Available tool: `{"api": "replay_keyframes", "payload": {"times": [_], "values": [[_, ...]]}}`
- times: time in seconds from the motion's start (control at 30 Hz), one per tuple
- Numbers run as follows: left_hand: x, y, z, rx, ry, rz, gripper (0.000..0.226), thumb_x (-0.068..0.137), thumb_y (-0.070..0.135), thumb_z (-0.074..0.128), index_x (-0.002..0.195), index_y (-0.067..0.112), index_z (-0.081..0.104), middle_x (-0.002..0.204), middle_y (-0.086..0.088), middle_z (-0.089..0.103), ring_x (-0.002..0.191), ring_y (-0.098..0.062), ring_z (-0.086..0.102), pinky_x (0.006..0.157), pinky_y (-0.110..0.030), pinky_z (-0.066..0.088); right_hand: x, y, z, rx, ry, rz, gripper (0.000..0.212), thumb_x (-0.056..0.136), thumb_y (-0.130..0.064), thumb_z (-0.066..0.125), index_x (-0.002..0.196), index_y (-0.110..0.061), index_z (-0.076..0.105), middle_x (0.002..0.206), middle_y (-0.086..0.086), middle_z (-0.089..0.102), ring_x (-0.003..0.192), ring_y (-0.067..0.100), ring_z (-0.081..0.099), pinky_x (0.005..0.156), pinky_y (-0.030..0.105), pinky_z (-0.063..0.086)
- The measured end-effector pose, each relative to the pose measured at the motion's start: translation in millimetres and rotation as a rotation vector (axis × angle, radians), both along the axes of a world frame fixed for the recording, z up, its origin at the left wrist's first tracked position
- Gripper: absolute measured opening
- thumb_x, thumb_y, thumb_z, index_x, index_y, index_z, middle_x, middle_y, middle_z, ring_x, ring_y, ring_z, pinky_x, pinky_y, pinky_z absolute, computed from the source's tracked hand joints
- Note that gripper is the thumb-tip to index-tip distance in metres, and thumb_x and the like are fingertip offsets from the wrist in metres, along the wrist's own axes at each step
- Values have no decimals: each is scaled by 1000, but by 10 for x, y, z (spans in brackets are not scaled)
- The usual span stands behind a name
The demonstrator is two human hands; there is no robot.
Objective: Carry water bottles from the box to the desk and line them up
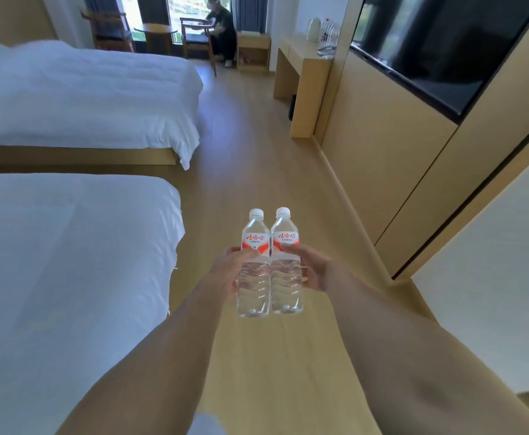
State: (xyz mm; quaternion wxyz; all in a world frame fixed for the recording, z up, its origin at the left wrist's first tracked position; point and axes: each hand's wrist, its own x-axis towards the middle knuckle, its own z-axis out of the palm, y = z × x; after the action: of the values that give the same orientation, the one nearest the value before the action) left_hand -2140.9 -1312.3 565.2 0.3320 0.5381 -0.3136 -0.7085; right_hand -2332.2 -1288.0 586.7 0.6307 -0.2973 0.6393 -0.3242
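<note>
Two clear water bottles with white caps and red-and-white labels are held upright, side by side and touching, out in front of me over the wooden floor. My left hand (227, 271) grips the left bottle (254, 290). My right hand (312, 268) grips the right bottle (286, 287). The wooden desk (304, 62) stands far ahead along the right wall. On its top are a white kettle (313, 29) and some bottles (328, 34). The box is out of view.
Two beds with white bedding (68, 246) (78, 95) line the left side. A wood-panelled wall with a dark TV (445, 45) runs along the right. A floor aisle (257, 146) leads to the desk. A person (222, 29) sits at a small table by the window.
</note>
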Motion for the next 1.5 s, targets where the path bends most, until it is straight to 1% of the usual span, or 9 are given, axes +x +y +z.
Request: {"api": "replay_keyframes", "payload": {"times": [0.3,0.57,0.67,0.8,0.93,1.1,1.27,1.4,1.5], "values": [[-148,-1573,-202,9,-5,-19,47,84,13,75,126,7,55,118,-25,69,88,-36,68,89,-63,51,-153,-1580,-254,20,-31,29,39,80,-43,79,110,-19,71,98,2,76,86,21,71,74,33,56],[-309,-3290,-238,53,-9,-68,46,83,13,76,123,8,54,103,-18,70,85,-34,68,90,-65,50,-296,-3212,-376,91,-45,-42,38,80,-43,78,109,-20,70,92,-1,78,80,17,74,68,32,57],[-402,-3865,-205,56,-19,-113,48,86,14,74,128,7,52,119,-23,67,90,-35,67,91,-65,50,-387,-3728,-388,105,-58,-86,43,79,-41,80,114,-19,68,95,1,77,84,20,73,73,36,59],[-572,-4535,-207,72,-29,-145,49,88,15,71,132,4,52,116,-21,66,90,-34,64,80,-53,54,-542,-4356,-436,118,-72,-106,46,80,-42,79,117,-17,68,95,1,76,84,20,71,75,35,58],[-795,-5156,-257,97,-17,-153,49,89,15,71,133,5,50,127,-24,64,98,-37,66,94,-61,51,-768,-4973,-529,124,-84,-101,39,82,-41,77,113,-18,69,93,0,77,82,18,72,71,33,57],[-1167,-6019,-339,120,-42,-142,50,91,17,70,135,4,51,129,-24,63,117,-43,63,100,-65,47,-1156,-5867,-673,120,-109,-84,34,82,-39,77,108,-19,68,85,-2,77,78,16,73,68,32,56],[-1662,-6971,-336,129,-30,-127,51,96,24,64,139,3,48,133,-26,61,108,-39,64,102,-57,46,-1662,-6899,-722,121,-118,-63,34,82,-38,76,109,-18,67,88,0,77,81,18,72,75,35,56],[-2030,-7719,-229,126,-10,-119,52,95,20,65,141,1,47,132,-27,61,101,-37,62,89,-50,49,-2047,-7698,-583,101,-118,-37,36,81,-38,78,110,-19,67,91,1,76,84,20,71,83,37,56],[-2229,-8250,-169,97,-7,-117,53,95,19,66,141,0,47,138,-30,55,100,-36,60,87,-51,49,-2267,-8262,-485,94,-103,-32,39,81,-38,78,112,-18,67,97,4,75,92,24,70,92,42,55]]}}
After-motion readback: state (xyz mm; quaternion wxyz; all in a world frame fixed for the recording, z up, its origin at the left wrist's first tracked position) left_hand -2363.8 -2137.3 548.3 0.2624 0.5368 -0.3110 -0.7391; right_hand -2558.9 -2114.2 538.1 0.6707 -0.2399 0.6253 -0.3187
